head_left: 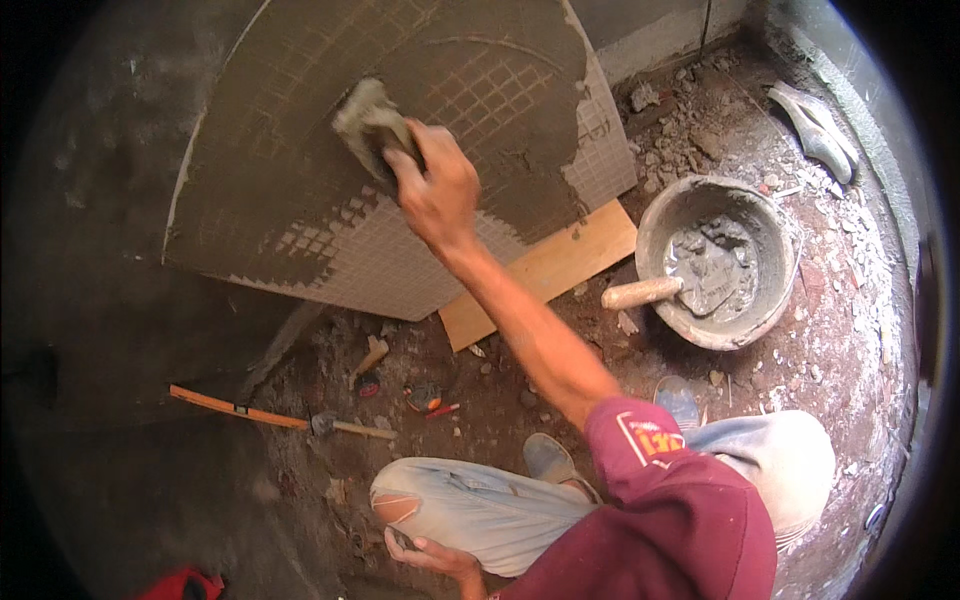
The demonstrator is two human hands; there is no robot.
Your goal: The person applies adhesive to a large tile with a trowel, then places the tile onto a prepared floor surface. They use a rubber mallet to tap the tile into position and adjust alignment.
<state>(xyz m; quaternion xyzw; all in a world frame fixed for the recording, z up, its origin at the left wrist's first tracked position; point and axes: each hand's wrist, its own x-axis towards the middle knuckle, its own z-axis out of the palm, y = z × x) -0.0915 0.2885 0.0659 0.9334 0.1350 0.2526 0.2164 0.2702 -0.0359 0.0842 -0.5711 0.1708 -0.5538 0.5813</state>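
Note:
My right hand [440, 190] grips a pale, mortar-smeared hand tool [368, 118] and presses it on a large tile [370, 255]. The tool's exact kind is hard to make out. Wet grey mortar coats most of the tile's gridded back; the lower edge and right corner show bare grid. Beside my left knee, my left hand [440, 562] is curled with a small dark thing partly hidden in its fingers. A wooden board [545, 270] lies under the tile's lower right edge. To the right, a trowel [645, 292] rests in a bucket [668, 215] of grey mortar.
An orange level [240, 408] and a hammer [350, 428] lie at the left. Small tools [425, 398] sit on the dirt floor below the tile. Rubble [690, 140] and a white shoe-like object [815, 130] are at the far right. Something red [185, 583] is at lower left.

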